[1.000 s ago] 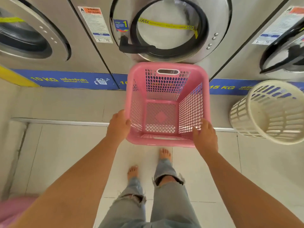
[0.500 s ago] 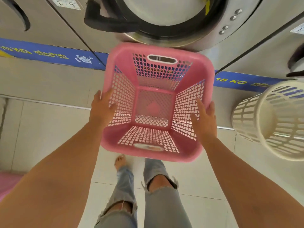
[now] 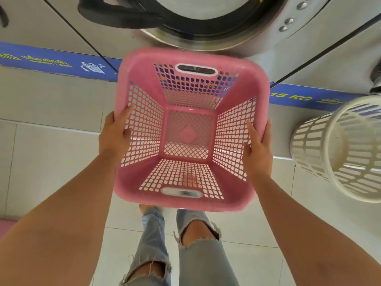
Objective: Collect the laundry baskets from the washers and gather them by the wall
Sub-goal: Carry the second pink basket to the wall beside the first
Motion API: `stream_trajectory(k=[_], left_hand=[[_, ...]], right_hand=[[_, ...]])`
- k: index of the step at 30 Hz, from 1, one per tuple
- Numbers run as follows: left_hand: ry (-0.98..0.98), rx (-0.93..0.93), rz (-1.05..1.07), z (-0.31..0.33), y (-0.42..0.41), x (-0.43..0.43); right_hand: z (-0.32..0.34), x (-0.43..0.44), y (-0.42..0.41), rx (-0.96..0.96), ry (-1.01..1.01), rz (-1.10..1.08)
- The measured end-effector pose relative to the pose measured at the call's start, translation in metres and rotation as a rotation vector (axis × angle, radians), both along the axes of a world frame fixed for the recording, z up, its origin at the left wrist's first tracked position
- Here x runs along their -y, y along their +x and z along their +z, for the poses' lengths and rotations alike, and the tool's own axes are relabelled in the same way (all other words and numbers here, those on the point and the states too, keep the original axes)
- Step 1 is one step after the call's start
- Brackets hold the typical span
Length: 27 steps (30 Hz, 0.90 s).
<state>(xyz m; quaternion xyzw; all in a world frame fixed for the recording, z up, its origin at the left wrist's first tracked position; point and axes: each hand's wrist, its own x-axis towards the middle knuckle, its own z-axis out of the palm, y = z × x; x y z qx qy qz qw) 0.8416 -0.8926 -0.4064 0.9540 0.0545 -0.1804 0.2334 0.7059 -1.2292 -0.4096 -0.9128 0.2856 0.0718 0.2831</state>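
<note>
A square pink laundry basket [image 3: 255, 96] with perforated walls is held off the floor in front of me, its open top facing me and nothing inside. My left hand [image 3: 114, 137] grips its left rim, fingers curled over the edge. On the opposite rim, my right hand [image 3: 258, 150] holds on with fingers inside the wall. A round white slatted basket [image 3: 338, 149] lies tilted on its side at the right, below the washer fronts.
Steel front-loading washers [image 3: 309, 48] line the far side, with a blue weight-label strip [image 3: 61, 62] along their base and a raised step below. A pink object [image 3: 5, 226] shows at the lower left edge. My legs stand on pale floor tiles.
The pink basket has been lifted from the step and pulled toward me, its opening tipping to face me. Both hands stayed on its side rims. The view has moved closer to the washers.
</note>
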Motion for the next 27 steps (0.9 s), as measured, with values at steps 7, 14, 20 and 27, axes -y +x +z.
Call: stream_trajectory(k=[7, 14, 20, 27], left_hand=[[0.035, -0.033, 0.015, 0.022, -0.034, -0.010], [0.037, 0.000, 0.053, 0.054, -0.076, -0.038], [0.015, 0.044, 0.151, 0.089, -0.124, -0.095], [0.063, 0.123, 0.332, 0.135, -0.201, -0.200]], right_hand=[[0.023, -0.002, -0.023, -0.049, -0.006, 0.034], [0.057, -0.021, -0.045, -0.044, -0.016, 0.093], [0.090, -0.068, -0.058, -0.001, -0.032, 0.171], [0.125, -0.169, -0.068, 0.106, -0.019, 0.357]])
